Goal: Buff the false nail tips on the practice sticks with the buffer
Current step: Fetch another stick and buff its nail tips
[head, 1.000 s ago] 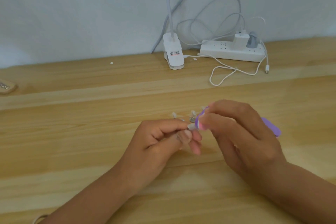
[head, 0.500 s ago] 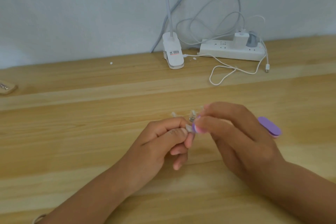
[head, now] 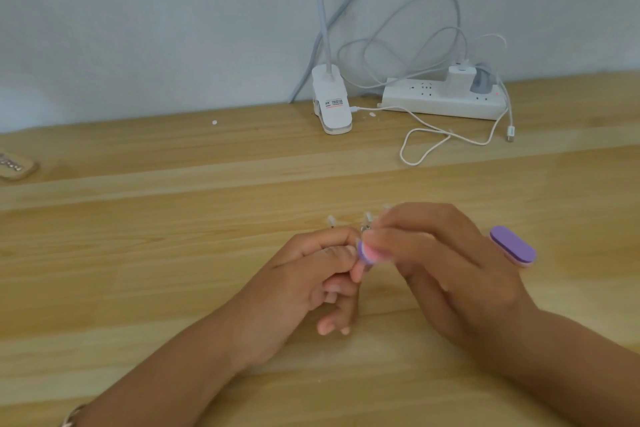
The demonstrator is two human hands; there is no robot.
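My right hand point(head: 446, 274) grips a purple and pink buffer point(head: 512, 246). Its far end sticks out to the right of the hand, and its near end point(head: 369, 253) shows between my two hands. My left hand point(head: 311, 281) pinches a clear practice stick whose nail tip lies against the buffer's near end and is mostly hidden by my fingers. Other clear nail tips on sticks point(head: 367, 220) fan out just behind my hands, joined at a small metal ring.
On the wooden table point(head: 173, 253), a white clip lamp base point(head: 330, 107) stands at the back. A white power strip point(head: 446, 99) with chargers and loose white cables point(head: 426, 142) lies to its right. A small wooden object point(head: 15, 166) sits at the left edge.
The buffer's far end has swung a little up and to the right. My left hand's lower fingers have uncurled and now point down toward the table.
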